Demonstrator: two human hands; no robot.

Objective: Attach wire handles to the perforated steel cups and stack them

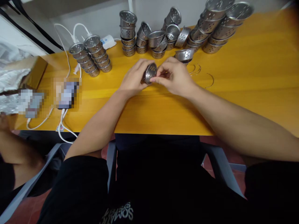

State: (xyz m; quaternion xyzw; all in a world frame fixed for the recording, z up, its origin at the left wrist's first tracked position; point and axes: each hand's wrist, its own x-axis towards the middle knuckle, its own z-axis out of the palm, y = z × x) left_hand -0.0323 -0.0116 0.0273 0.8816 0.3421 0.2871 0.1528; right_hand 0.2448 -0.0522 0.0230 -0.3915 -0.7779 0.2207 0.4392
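Observation:
A perforated metal cup (150, 73) is tilted above the yellow table, its holed face turned toward my right hand. The fingers of my left hand (135, 76) wrap round the cup from the left. My right hand (175, 74) is closed in a pinch at the cup's right edge; what lies between its fingertips is too small to make out. Just behind my right hand sits another metal cup (184, 55). Several thin curved wires (197, 69) lie on the table to the right of that hand.
Stacks of perforated cups stand at the back left (93, 54), back middle (128, 32) and back right (212, 31). On the left are a phone (68, 95) with white cables, a cardboard box (38, 70) and another person's arm (16, 155). The yellow table's (149, 121) front edge is near me.

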